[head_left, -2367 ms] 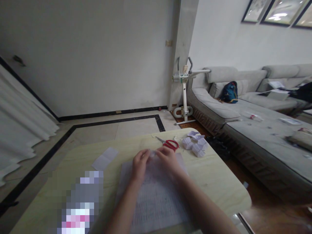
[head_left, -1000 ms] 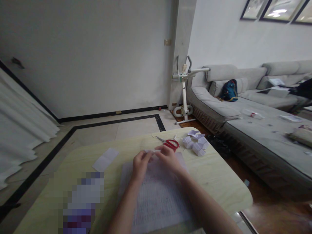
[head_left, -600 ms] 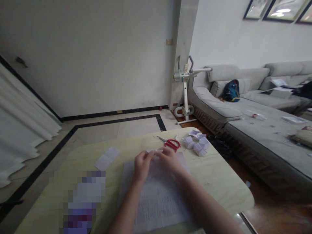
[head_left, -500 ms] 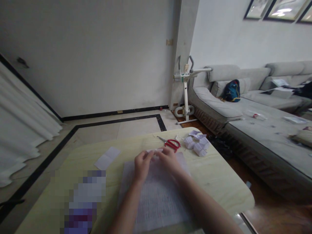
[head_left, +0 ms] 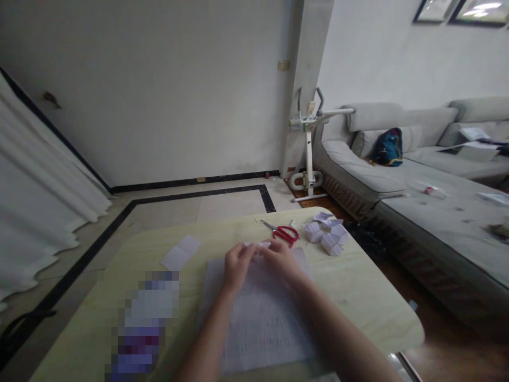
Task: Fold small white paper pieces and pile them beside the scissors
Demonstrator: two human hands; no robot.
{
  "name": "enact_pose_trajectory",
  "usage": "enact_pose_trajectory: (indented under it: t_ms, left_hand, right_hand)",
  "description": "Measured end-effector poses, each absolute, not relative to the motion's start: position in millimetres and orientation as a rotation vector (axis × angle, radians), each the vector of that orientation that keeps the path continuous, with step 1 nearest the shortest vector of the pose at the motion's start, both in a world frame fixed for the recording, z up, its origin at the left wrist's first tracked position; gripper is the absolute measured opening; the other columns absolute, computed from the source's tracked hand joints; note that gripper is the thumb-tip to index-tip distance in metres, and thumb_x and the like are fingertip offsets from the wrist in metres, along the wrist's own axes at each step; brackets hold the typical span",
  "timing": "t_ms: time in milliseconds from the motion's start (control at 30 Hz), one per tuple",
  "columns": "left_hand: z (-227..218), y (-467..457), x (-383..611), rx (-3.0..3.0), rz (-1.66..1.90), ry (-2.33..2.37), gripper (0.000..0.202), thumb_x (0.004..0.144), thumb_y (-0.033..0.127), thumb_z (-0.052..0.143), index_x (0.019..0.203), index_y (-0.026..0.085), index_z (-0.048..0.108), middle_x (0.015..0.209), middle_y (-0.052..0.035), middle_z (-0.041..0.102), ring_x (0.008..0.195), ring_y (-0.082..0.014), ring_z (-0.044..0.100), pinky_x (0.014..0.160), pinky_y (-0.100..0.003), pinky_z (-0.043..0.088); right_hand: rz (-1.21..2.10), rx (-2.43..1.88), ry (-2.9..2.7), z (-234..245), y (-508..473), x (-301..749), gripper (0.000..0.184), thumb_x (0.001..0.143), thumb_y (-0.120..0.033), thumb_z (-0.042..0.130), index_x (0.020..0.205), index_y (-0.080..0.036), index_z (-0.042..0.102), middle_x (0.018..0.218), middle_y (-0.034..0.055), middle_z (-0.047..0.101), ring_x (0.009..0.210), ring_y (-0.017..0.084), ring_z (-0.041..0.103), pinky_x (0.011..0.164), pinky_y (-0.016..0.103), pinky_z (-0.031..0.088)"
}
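Note:
My left hand (head_left: 236,267) and my right hand (head_left: 283,260) meet over the far edge of a printed paper sheet (head_left: 262,317) on a pale wooden table (head_left: 358,286). Both hands pinch a small folded white paper piece (head_left: 259,245) between their fingertips. Red-handled scissors (head_left: 283,232) lie just beyond my right hand. A cluster of folded white paper shapes (head_left: 327,235) sits at the table's far right corner. A folded white slip (head_left: 181,252) lies to the left of my left hand.
A blurred-out object (head_left: 143,323) stands at the table's near left. A grey sofa (head_left: 417,201) with a blue backpack (head_left: 387,148) fills the right side. A white exercise machine (head_left: 309,148) stands by the pillar. White curtains (head_left: 35,201) hang at the left.
The camera has shifted a little, so the scene slid right in the picture. Both hands stay together on the small paper piece at the sheet's far edge.

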State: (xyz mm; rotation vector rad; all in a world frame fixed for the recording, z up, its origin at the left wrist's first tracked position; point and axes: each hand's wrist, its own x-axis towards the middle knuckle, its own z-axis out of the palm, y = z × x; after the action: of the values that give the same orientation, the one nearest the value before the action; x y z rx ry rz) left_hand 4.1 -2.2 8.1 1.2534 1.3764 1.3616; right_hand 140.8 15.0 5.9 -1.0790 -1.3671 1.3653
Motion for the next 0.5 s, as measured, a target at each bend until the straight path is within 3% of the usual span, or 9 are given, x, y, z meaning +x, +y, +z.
enact_pose_trajectory:
  t_ms: [333, 500]
  left_hand:
    - [-1, 4, 12, 1.23, 1.405, 1.272, 0.026, 0.078, 0.038, 0.058, 0.073, 0.013, 0.062, 0.065, -0.0022, 0.064, 0.055, -0.0123, 0.058, 0.05, -0.02, 0.043]
    - [-7, 15, 8, 1.096, 1.481, 1.306, 0.027, 0.079, 0.039, 0.056, 0.067, 0.015, 0.055, 0.062, -0.0004, 0.061, 0.044, -0.0089, 0.054, 0.044, -0.019, 0.04]
  right_hand:
    - [1.108, -1.149, -1.532, 0, 21, 149, 0.027, 0.076, -0.043, 0.061, 0.079, -0.016, 0.064, 0.064, 0.0013, 0.06, 0.058, 0.016, 0.054, 0.053, 0.026, 0.041]
    - [0.764, -1.226, -1.481, 20, 24, 152, 0.033, 0.076, -0.038, 0.061, 0.101, -0.016, 0.059, 0.084, 0.0064, 0.062, 0.073, 0.019, 0.059, 0.062, 0.03, 0.047]
